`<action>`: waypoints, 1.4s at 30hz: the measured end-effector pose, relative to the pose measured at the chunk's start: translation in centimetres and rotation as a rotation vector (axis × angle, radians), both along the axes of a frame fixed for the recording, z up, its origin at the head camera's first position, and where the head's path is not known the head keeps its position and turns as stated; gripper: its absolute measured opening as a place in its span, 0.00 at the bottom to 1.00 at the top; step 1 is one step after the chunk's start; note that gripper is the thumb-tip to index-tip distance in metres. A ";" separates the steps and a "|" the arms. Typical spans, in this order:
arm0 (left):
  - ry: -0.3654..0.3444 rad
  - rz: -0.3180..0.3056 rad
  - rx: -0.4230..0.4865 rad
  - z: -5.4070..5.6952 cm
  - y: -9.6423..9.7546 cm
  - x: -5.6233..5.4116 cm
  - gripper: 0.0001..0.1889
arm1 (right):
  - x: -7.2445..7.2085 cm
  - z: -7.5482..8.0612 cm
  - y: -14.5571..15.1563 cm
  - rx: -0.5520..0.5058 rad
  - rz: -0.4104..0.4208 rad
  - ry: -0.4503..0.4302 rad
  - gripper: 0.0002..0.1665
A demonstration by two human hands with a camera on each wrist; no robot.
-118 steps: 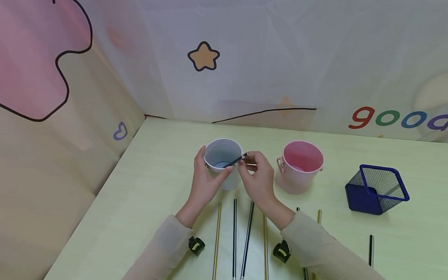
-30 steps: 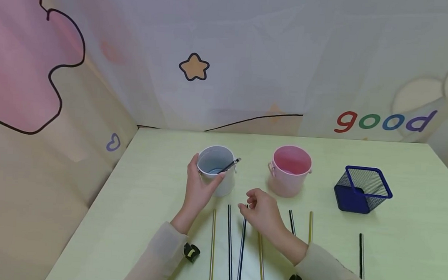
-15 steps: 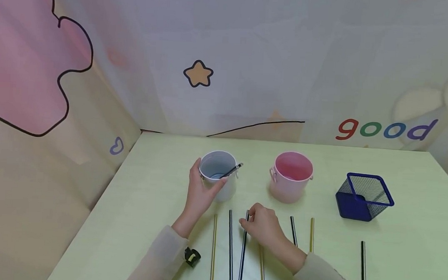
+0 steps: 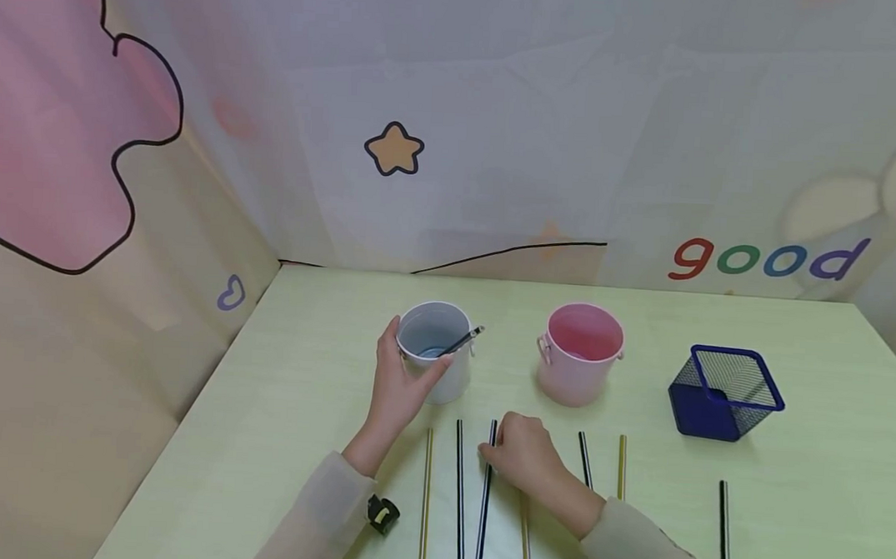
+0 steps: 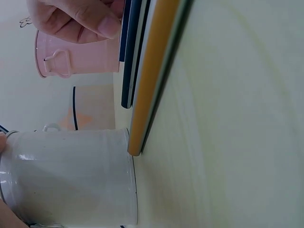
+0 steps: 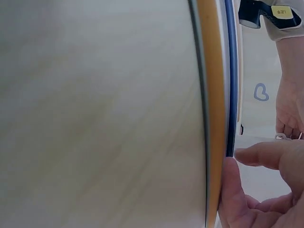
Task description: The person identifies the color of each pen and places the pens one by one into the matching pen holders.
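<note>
- Dark pencil (image 4: pixel 486 498) lay on the table (image 4: pixel 324 366), top end between thumb and fingers of the right hand (image 4: pixel 528 458).
- Right hand had come down off the bucketed pencil (image 4: pixel 462 340); gap narrow, couldn't tell if pinched.
- Left hand (image 4: pixel 402 384) gripped the pale bucket (image 4: pixel 454 386); bucketed pencil leaned just beyond its thumb.
- Meaning: one pencil looked placed, next pickup apparently starting.
</note>
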State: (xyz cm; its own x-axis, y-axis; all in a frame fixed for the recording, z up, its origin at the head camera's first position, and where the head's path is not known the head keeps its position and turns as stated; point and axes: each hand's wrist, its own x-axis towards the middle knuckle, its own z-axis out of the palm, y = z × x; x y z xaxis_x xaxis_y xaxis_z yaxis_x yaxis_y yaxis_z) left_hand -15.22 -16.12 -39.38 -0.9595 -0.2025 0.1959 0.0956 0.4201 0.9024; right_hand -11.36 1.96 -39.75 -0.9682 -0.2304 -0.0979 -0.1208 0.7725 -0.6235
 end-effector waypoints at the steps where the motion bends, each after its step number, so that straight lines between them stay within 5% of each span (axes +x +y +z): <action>1: -0.002 0.000 0.002 0.0 0.0 0.0 0.49 | 0.0 0.0 0.0 0.006 0.001 -0.011 0.18; 8: -0.018 -0.003 0.005 0.1 0.0 0.2 0.48 | 0.1 -0.1 -0.3 0.019 0.028 -0.047 0.26; 23: -0.025 -0.005 0.021 0.2 0.1 0.3 0.48 | 0.0 0.0 -0.1 -0.072 0.005 -0.205 0.20; 42: -0.038 -0.003 0.022 0.4 0.1 0.2 0.48 | -0.1 -0.3 -0.2 -0.093 0.021 -0.225 0.18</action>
